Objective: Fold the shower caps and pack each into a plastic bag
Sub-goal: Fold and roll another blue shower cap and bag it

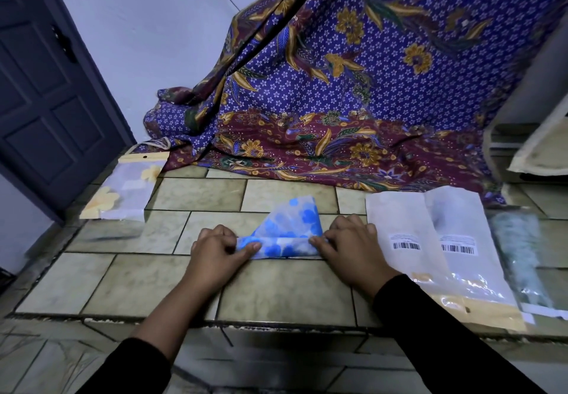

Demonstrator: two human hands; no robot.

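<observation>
**Operator:** Status of shower cap [289,230]?

**Technician:** Translucent, with a blue flower print. The near edge is folded into a flat band on the tiled ledge [276,289]. The far part stands up as a peaked flap. The left hand [215,249] and right hand [353,240] pinch the band's ends.

**Operator:** Bags?

**Technician:** The first flat bag [396,221] and second flat bag [467,218], both barcode-labelled, lie side by side just right of the cap. The packed bag [123,190], showing a yellow flower print, lies well apart at far left.

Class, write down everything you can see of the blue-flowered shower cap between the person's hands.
The shower cap looks like thin, translucent plastic, white with blue flower prints. It lies on the tiled ledge, partly folded: its near edge is turned up into a flat band, and the rest rises behind as a crumpled triangular flap. The left hand pinches the band's left end and the right hand pinches its right end. It is not in any bag.
</observation>
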